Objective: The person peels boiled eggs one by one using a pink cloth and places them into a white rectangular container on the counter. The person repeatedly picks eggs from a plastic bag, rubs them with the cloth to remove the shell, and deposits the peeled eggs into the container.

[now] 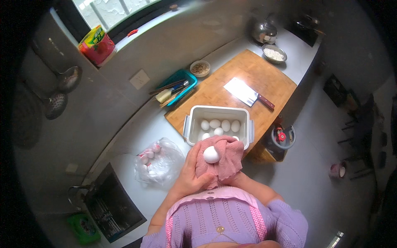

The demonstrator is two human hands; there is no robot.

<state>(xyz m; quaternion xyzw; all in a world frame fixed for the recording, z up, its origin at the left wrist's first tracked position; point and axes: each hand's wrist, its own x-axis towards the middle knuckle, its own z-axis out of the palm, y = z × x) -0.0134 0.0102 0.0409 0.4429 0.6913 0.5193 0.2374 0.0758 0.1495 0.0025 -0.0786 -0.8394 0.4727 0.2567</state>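
A white egg [211, 154] rests on a pink cloth [231, 155] held close before my chest. My left hand [194, 173] grips the cloth's left side, its thumb below the egg. My right hand [232, 179] is under the cloth's right side, its fingers mostly hidden. Just beyond the cloth, a white plastic bin [219, 109] with grey side handles holds several white eggs [225, 125]. The bin stands on the near end of a wooden cutting board [198, 96]. Left of my hands lies a clear plastic bag [169, 161] with several eggs inside.
A cleaver [243, 91] lies on the board. Behind are a teal utensil basket [192, 81], a bowl of brown bits [200, 68] and a metal bowl of white powder [275, 55]. A sink [114, 204] is at lower left, a gas cylinder [281, 136] below the counter's right edge.
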